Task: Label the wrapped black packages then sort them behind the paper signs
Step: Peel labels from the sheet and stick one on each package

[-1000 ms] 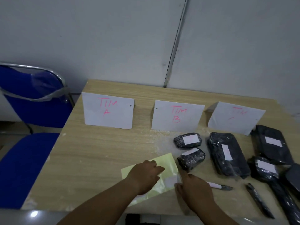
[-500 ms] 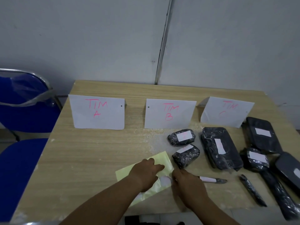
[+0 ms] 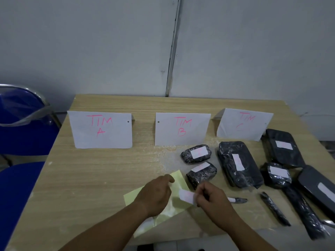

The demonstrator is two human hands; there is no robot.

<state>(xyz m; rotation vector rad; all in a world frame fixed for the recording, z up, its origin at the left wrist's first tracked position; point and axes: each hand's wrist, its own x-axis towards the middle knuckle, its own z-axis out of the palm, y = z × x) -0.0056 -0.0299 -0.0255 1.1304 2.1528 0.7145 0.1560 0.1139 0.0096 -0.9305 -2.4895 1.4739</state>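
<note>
Three white paper signs stand in a row: TIM A (image 3: pixel 101 130), TIM B (image 3: pixel 182 129) and TIM C (image 3: pixel 243 125). Several black wrapped packages with white labels lie on the right, among them two small ones (image 3: pixel 196 153) (image 3: pixel 202 173) and a long one (image 3: pixel 239 163). My left hand (image 3: pixel 155 193) presses flat on a yellow backing sheet (image 3: pixel 178 180). My right hand (image 3: pixel 211 198) pinches a white label sticker (image 3: pixel 186 196) lifted off the sheet. A thin black package (image 3: pixel 274 208) lies unlabelled.
The wooden table (image 3: pixel 90 178) holds a white-and-black marker (image 3: pixel 237 200) just right of my right hand. More black packages (image 3: pixel 282 147) (image 3: pixel 319 189) crowd the right edge. A blue chair (image 3: pixel 21 134) stands at the left. A grey wall is behind.
My right hand has peeled a white sticker up from the yellow sheet and now holds it in the air. My left hand stays on the sheet.
</note>
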